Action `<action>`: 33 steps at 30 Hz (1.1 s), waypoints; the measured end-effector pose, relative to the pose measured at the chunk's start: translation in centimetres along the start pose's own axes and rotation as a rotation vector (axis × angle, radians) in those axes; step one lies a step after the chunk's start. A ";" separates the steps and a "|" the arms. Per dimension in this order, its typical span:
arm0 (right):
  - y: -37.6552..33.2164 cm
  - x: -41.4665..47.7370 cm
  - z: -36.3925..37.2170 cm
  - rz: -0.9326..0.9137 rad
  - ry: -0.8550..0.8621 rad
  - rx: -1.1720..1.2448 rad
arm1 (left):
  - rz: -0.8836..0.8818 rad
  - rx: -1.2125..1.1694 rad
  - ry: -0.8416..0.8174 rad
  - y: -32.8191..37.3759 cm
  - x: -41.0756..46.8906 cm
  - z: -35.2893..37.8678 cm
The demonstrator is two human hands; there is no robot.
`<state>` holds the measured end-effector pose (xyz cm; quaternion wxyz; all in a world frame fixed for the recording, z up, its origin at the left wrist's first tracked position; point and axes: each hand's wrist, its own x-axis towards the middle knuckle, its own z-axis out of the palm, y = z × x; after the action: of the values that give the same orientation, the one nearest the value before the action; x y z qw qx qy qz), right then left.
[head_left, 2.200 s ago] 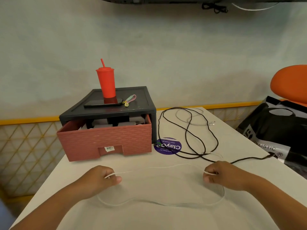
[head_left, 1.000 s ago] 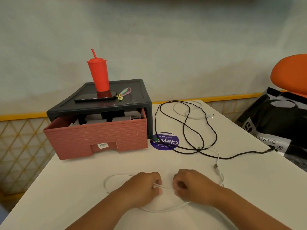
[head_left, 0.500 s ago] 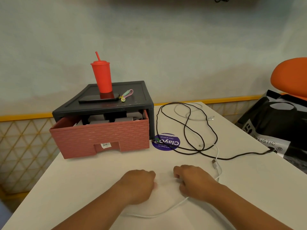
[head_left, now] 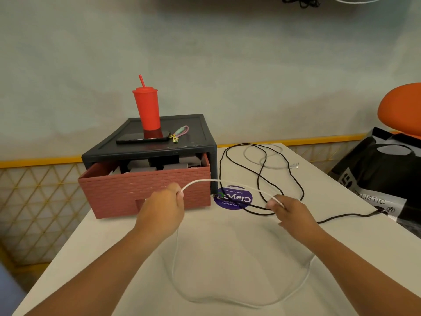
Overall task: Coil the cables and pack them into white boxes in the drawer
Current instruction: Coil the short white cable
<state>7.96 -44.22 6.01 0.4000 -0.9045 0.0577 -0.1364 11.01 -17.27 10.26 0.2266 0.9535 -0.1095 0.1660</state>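
Note:
A thin white cable (head_left: 227, 181) arcs in the air between my two hands, and its slack hangs in a big loop down to the table near me. My left hand (head_left: 160, 209) pinches one part of it in front of the drawer. My right hand (head_left: 290, 212) pinches it farther right. The pink brick-patterned drawer (head_left: 145, 191) stands pulled open from a dark cabinet (head_left: 182, 145), with grey-looking boxes (head_left: 159, 166) inside. A black cable (head_left: 262, 176) and another white cable (head_left: 273, 164) lie tangled on the table behind my right hand.
A red tumbler with a straw (head_left: 147, 108), a phone (head_left: 142, 140) and a keychain (head_left: 180, 133) sit on the cabinet top. A purple round sticker (head_left: 233, 198) lies by the drawer. A black bag (head_left: 382, 179) and an orange seat (head_left: 401, 108) are at the right table edge.
My hands were close together low on the table; now they have risen and spread apart, drawing the white cable up into an arc in front of the drawer.

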 end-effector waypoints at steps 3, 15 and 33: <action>-3.1 -0.6 0.8 -0.072 0.062 0.148 | -0.119 -0.307 -0.077 0.5 -0.6 0.1; -13.3 -2.1 6.8 -0.735 0.060 -0.133 | -0.315 -1.089 -0.145 3.3 -0.3 -3.9; -18.5 4.6 11.2 -0.340 -0.049 0.654 | -0.001 -1.812 -0.252 -2.2 4.3 -8.9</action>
<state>15.51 -24.82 13.38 0.6409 -0.7283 -0.1500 -0.1904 13.24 -11.71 18.49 0.8747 0.4220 -0.2213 -0.0886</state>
